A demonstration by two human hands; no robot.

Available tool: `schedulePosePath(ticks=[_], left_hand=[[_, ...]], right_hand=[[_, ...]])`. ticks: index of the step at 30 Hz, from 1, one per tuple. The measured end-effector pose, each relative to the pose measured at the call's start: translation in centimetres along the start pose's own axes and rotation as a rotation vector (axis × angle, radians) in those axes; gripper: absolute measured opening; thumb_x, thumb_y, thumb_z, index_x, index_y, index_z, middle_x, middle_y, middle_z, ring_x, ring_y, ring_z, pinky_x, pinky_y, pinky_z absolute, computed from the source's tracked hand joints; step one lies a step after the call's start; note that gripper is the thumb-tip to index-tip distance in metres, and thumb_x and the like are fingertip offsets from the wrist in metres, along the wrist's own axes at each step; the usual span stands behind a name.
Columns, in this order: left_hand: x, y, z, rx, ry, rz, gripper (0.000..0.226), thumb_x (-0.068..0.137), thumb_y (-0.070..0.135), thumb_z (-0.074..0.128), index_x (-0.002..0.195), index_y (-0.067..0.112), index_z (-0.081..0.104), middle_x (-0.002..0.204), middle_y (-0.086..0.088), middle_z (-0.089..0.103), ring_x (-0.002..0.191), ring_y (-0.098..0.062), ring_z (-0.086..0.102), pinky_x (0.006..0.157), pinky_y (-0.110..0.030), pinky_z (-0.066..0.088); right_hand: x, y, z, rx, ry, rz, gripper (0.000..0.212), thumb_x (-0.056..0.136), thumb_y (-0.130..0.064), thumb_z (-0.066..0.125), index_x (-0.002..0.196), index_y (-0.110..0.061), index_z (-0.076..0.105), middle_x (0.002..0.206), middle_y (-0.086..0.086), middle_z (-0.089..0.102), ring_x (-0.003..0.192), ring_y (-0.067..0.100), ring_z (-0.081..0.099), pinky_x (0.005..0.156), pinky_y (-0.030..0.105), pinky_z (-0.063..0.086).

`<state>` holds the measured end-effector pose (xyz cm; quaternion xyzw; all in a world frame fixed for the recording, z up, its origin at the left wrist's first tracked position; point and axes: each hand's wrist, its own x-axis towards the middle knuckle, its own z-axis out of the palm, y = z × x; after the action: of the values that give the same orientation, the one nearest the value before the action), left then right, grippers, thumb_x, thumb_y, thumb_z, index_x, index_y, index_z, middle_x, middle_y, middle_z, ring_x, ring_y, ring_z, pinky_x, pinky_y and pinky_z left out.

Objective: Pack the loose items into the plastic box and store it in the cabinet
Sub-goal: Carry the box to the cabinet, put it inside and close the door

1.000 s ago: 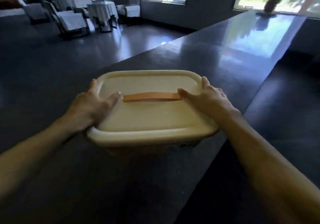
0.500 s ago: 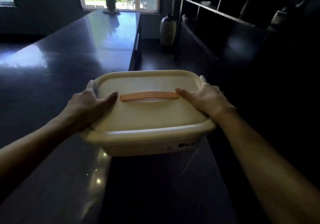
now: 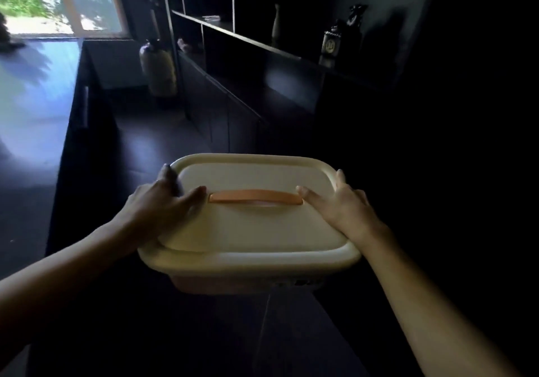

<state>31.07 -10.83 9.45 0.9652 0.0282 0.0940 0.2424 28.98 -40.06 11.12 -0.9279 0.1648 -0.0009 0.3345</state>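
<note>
A cream plastic box with its lid on and an orange handle across the top is held in the air in front of me. My left hand grips its left side, thumb lying on the lid. On the right side my right hand grips the rim, thumb pointing at the handle's end. The contents are hidden under the lid. A dark cabinet with closed lower doors and open shelves above stands ahead and to the right.
The dark counter runs along the left, with a dark floor aisle between it and the cabinet. A pale jar stands on the floor at the aisle's far end. A small clock and a slim vase sit on the shelves. A window is at the top left.
I have turned right with the box in both hands. It left the counter and now hangs over the aisle, facing the cabinet. The grip is unchanged.
</note>
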Motion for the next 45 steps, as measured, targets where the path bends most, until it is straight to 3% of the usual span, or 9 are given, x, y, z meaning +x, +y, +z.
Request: schedulePosePath(ticks=[3, 8, 11, 15, 21, 28, 33, 41, 45], left_hand=[[5.3, 1.2, 2.4, -0.025, -0.077, 0.149, 0.050, 0.074, 0.072, 0.043, 0.097, 0.028, 0.039, 0.070, 0.008, 0.055, 0.059, -0.010, 0.052, 0.048, -0.024, 0.035], [14.8, 2.7, 6.0, -0.015, -0.196, 0.335, 0.063, 0.073, 0.076, 0.035, 0.112, 0.026, 0.032, 0.074, 0.006, 0.057, 0.063, -0.015, 0.054, 0.060, -0.033, 0.045], [20.6, 4.3, 7.7, -0.020, -0.229, 0.426, 0.071, 0.070, 0.079, 0.034, 0.118, 0.027, 0.028, 0.066, 0.009, 0.053, 0.058, -0.011, 0.052, 0.052, -0.029, 0.040], [26.1, 6.8, 10.6, -0.032, -0.337, 0.513, 0.080, 0.068, 0.081, 0.036, 0.128, 0.029, 0.022, 0.071, 0.008, 0.056, 0.062, -0.013, 0.054, 0.050, -0.027, 0.039], [30.4, 11.5, 15.9, -0.111, -0.479, 0.633, 0.082, 0.072, 0.074, 0.043, 0.137, 0.032, 0.017, 0.069, 0.015, 0.052, 0.062, -0.006, 0.051, 0.046, -0.022, 0.037], [34.6, 17.8, 23.7, -0.192, -0.590, 0.760, 0.073, 0.076, 0.065, 0.047, 0.134, 0.029, 0.022, 0.075, 0.007, 0.062, 0.061, -0.009, 0.059, 0.046, -0.023, 0.043], [38.0, 20.8, 27.5, -0.250, -0.647, 0.807, 0.079, 0.067, 0.074, 0.046, 0.129, 0.030, 0.025, 0.083, 0.000, 0.064, 0.061, -0.009, 0.061, 0.042, -0.018, 0.043], [43.7, 24.3, 33.0, -0.231, -0.798, 0.835, 0.111, 0.048, 0.085, 0.048, 0.138, 0.033, 0.008, 0.110, -0.018, 0.058, 0.090, -0.033, 0.063, 0.070, -0.042, 0.057], [45.3, 25.7, 36.1, -0.210, -0.784, 0.839, 0.115, 0.053, 0.081, 0.051, 0.144, 0.026, 0.007, 0.111, -0.017, 0.063, 0.097, -0.034, 0.062, 0.073, -0.037, 0.055]], right_hand=[[2.8, 0.6, 0.2, -0.010, 0.116, 0.097, 0.104, 0.069, -0.075, 0.051, 0.148, -0.027, 0.002, 0.147, 0.018, 0.026, 0.132, 0.034, 0.031, 0.100, 0.045, 0.032], [7.5, 0.8, 1.7, -0.059, 0.302, 0.256, 0.105, 0.068, -0.078, 0.050, 0.148, -0.025, 0.006, 0.145, 0.017, 0.031, 0.129, 0.035, 0.035, 0.097, 0.042, 0.035], [9.8, 0.5, 2.5, -0.037, 0.367, 0.377, 0.107, 0.064, -0.082, 0.047, 0.147, -0.027, 0.007, 0.141, 0.016, 0.037, 0.124, 0.035, 0.042, 0.090, 0.041, 0.039], [11.8, 1.2, 3.0, 0.033, 0.402, 0.500, 0.108, 0.055, -0.089, 0.041, 0.144, -0.036, 0.010, 0.139, 0.011, 0.041, 0.117, 0.035, 0.047, 0.084, 0.041, 0.041], [14.7, 3.3, 3.1, 0.003, 0.520, 0.700, 0.110, 0.058, -0.087, 0.044, 0.146, -0.031, 0.006, 0.132, 0.015, 0.047, 0.115, 0.035, 0.050, 0.082, 0.037, 0.043], [20.2, 7.5, 1.8, -0.035, 0.614, 0.808, 0.104, 0.067, -0.078, 0.050, 0.147, -0.029, 0.005, 0.136, 0.017, 0.043, 0.119, 0.036, 0.048, 0.089, 0.039, 0.043], [24.5, 9.7, 0.9, 0.019, 0.628, 0.862, 0.105, 0.065, -0.079, 0.052, 0.146, -0.032, 0.006, 0.135, 0.018, 0.045, 0.118, 0.037, 0.049, 0.089, 0.041, 0.044], [31.0, 12.3, 1.0, 0.014, 0.647, 0.883, 0.100, 0.068, -0.072, 0.056, 0.147, -0.025, 0.016, 0.138, 0.011, 0.046, 0.121, 0.032, 0.049, 0.090, 0.035, 0.046], [33.2, 13.4, 0.9, 0.042, 0.684, 0.894, 0.094, 0.066, -0.071, 0.060, 0.142, -0.027, 0.027, 0.132, 0.007, 0.053, 0.116, 0.029, 0.053, 0.079, 0.029, 0.045]])
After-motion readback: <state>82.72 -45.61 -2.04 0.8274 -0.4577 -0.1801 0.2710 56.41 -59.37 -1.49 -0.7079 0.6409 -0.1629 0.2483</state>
